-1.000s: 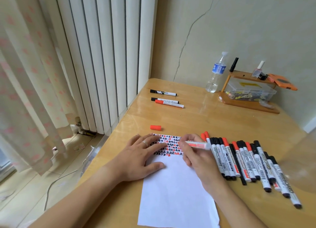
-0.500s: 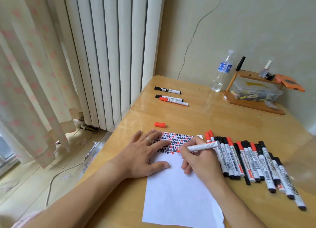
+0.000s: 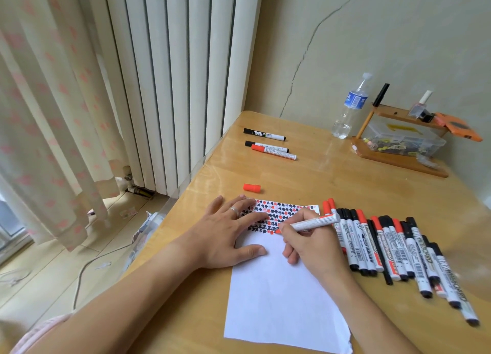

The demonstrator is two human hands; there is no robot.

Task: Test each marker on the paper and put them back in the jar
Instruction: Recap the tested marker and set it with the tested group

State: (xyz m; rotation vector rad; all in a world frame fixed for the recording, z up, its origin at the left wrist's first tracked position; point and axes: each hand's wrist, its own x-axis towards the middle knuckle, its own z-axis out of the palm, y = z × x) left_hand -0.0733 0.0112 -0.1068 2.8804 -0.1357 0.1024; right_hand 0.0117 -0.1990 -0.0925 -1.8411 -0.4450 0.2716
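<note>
Since the earlier frame the right hand (image 3: 310,243) has tilted its light, rigid red marker (image 3: 310,224), pinched mid-barrel, tip-down onto the thin paper (image 3: 279,295) at frame centre, which the flat, open-fingered left hand (image 3: 225,236) pins.

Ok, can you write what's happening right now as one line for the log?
step: testing red marker | right hand: grips marker, tip on paper | left hand: flat, holding paper | red cap: off, on table

Home rm: curtain (image 3: 53,114), radiator (image 3: 170,74), wood desk (image 3: 318,181).
</note>
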